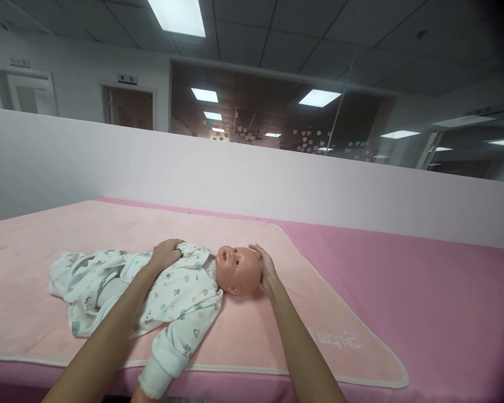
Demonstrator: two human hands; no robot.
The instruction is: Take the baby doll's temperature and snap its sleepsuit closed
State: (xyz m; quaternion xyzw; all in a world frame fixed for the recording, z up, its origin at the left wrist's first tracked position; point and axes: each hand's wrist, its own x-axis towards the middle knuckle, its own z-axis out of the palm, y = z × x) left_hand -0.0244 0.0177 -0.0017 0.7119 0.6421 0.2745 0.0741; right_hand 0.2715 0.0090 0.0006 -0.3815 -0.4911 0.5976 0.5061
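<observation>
A baby doll (238, 273) lies on its back with its head to the right, dressed in white printed clothes (180, 294). My left hand (167, 254) rests on the front of the clothing at the chest, fingers laid over the fabric and partly hidden. Against the crown of the doll's head, my right hand (265, 265) is cupped round it, some fingers out of sight behind the head. One sleeved arm of the doll stretches toward me and over the near edge. The lower clothing (88, 280) looks loose and bunched, partly covered by my left forearm.
Beneath the doll spreads a peach mat (243, 341) with a pale border and lettering, on a pink padded surface (437, 296). A white partition (252, 179) runs along the back. Doors and a large window lie beyond it.
</observation>
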